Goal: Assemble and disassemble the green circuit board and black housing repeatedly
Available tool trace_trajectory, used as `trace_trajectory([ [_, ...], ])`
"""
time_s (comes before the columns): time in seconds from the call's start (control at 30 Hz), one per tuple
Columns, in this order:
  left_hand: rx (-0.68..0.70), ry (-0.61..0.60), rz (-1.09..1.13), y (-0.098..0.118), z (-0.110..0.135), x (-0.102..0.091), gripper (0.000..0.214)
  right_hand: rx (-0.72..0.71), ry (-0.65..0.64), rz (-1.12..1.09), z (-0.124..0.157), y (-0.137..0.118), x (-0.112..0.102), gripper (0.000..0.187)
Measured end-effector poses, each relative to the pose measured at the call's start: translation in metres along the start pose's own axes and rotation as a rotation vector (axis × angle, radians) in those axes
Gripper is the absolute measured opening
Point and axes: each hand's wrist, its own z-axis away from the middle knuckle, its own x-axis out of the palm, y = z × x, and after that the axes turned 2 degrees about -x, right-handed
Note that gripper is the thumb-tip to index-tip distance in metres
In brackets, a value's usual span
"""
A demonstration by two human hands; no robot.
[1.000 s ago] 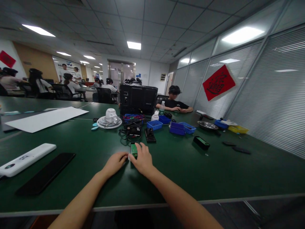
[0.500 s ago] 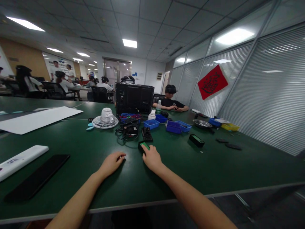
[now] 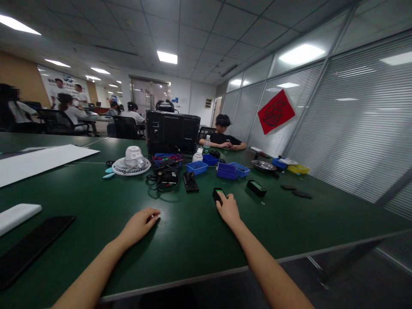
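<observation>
My right hand (image 3: 229, 209) grips a small black box with a green inside (image 3: 217, 194), which sits on the green table (image 3: 186, 240). The fingers cover much of its near end. A second black box, also green on top (image 3: 256, 188), lies a little to the right, with a tiny ring-like piece (image 3: 263, 203) beside it. My left hand (image 3: 140, 225) is at table level with its fingers curled and thumb close to the index finger. Something tiny and pale shows at those fingertips, too small to name.
Beyond my hands are a black stand-like device (image 3: 191, 182), tangled cables (image 3: 160, 180), a white fan (image 3: 131, 165), blue trays (image 3: 197, 167) and a monitor's back (image 3: 173, 131). A black slab (image 3: 35, 246) lies left. Another person (image 3: 223, 135) sits across the table.
My right hand has slid the black box to the right, away from the stand-like device and nearer the second box. My left hand keeps its pose. The view has turned slightly right.
</observation>
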Motion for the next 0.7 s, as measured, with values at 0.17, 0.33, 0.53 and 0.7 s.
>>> trace_trajectory([
  [0.17, -0.005, -0.014, 0.018, -0.001, 0.000, 0.000, 0.035, 0.106, -0.055, -0.149, -0.005, 0.004, -0.004, 0.047],
  [0.33, 0.004, -0.008, 0.023, -0.001, 0.000, 0.000, 0.035, 0.144, -0.061, -0.208, -0.015, 0.016, -0.003, 0.046],
  [0.53, -0.009, -0.016, -0.009, 0.004, 0.002, -0.003, 0.034, 0.318, -0.107, -0.156, -0.025, 0.031, -0.004, 0.049],
  [0.7, 0.002, -0.014, 0.001, 0.006, 0.002, -0.004, 0.033, 0.272, -0.023, -0.141, -0.022, 0.031, -0.004, 0.054],
])
